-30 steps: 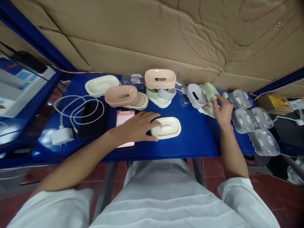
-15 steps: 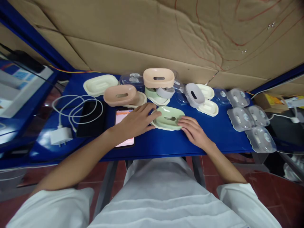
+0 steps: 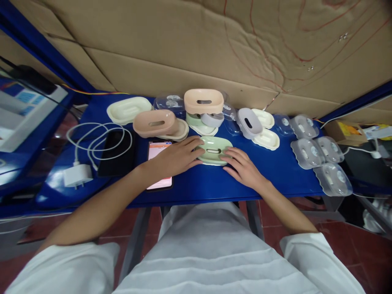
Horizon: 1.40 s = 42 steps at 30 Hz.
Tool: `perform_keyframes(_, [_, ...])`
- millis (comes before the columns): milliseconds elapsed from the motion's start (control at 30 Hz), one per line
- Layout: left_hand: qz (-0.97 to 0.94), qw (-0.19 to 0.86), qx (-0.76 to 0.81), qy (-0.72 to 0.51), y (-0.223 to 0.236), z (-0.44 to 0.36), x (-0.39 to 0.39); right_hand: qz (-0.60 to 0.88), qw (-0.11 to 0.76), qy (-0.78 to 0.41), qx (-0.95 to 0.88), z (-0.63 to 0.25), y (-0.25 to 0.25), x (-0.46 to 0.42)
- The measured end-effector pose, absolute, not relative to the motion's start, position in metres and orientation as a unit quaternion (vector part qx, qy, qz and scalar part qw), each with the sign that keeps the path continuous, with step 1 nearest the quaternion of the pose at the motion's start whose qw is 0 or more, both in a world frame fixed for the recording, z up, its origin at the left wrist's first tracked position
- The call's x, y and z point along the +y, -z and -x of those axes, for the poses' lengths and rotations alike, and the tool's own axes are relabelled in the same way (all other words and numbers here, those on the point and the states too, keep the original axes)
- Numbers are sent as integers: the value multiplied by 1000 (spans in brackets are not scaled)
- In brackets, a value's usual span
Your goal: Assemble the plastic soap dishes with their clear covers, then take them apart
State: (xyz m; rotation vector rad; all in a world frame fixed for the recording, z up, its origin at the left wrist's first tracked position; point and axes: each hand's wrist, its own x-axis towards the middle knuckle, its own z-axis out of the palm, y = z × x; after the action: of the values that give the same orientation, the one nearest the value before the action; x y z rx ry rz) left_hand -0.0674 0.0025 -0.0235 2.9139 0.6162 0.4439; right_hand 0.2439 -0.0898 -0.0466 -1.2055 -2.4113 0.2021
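A light green soap dish (image 3: 214, 157) with a slot in its bottom sits on the blue table in front of me. Part of a cream tray shows under its lower edge. My left hand (image 3: 183, 154) grips the dish's left end, thumb low and fingers over the rim. At the opposite end, my right hand (image 3: 240, 164) has its fingers closed against the rim. Just behind stand a peach soap dish (image 3: 191, 102), on top of green and lilac ones, and a pinkish-brown soap dish (image 3: 143, 126) on a cream tray. A lilac soap dish (image 3: 248, 132) leans on cream trays (image 3: 266, 139).
A lit phone (image 3: 159, 183) lies partly under my left forearm. Left of it are a black box-like object (image 3: 113, 163), a coiled white cable and a charger (image 3: 78, 175). Several clear plastic covers (image 3: 332, 179) line the table's right end. Cardboard (image 3: 147, 53) walls the back.
The green dish has shifted slightly left and sits more squarely over the cream tray, whose left edge no longer shows. My right hand has moved left with it.
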Motion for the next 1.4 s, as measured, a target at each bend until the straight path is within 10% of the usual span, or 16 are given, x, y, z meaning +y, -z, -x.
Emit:
perform_keyframes(933, [-970, 100, 174, -135, 21, 72, 4, 529, 136, -88, -833, -270, 2, 88])
perform_keyframes(1400, [-956, 168, 192, -144, 23, 75, 7, 577, 196, -38, -792, -259, 1, 19])
